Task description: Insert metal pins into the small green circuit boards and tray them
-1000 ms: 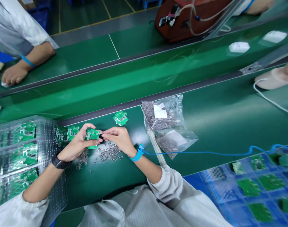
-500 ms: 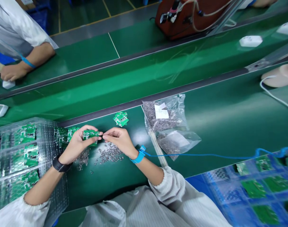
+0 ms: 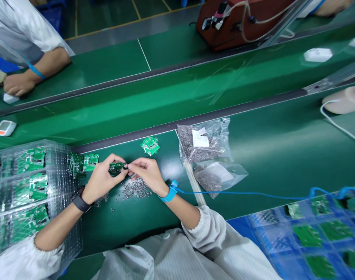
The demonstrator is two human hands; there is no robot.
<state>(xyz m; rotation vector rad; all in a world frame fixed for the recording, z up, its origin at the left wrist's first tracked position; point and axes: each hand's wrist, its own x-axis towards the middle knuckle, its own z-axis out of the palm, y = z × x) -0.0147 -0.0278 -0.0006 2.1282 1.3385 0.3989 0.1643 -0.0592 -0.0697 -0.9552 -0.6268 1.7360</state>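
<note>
My left hand (image 3: 103,179), a dark band on its wrist, grips a green circuit board (image 3: 116,168) by its edges. Thumb and fingers of my right hand (image 3: 146,173) are pinched at the board's right end; whatever lies between them is too small to make out. A blue strap circles my right wrist. Just below the hands, a pile of small metal parts (image 3: 136,189) lies on the green table (image 3: 130,229). More boards (image 3: 90,161) lie behind my left hand, and a small stack of boards (image 3: 150,145) sits farther back.
Clear trays with boards (image 3: 51,182) stand at the left. Two plastic bags of parts (image 3: 192,146) lie right of centre. A blue cord (image 3: 247,193) runs right from my wrist, above a blue tray (image 3: 271,241). Across the divider is another person's arm (image 3: 53,64).
The board in my left hand has tilted and shows a narrower face. My left hand has turned and shifted slightly right, while my right hand stays at the board's end.
</note>
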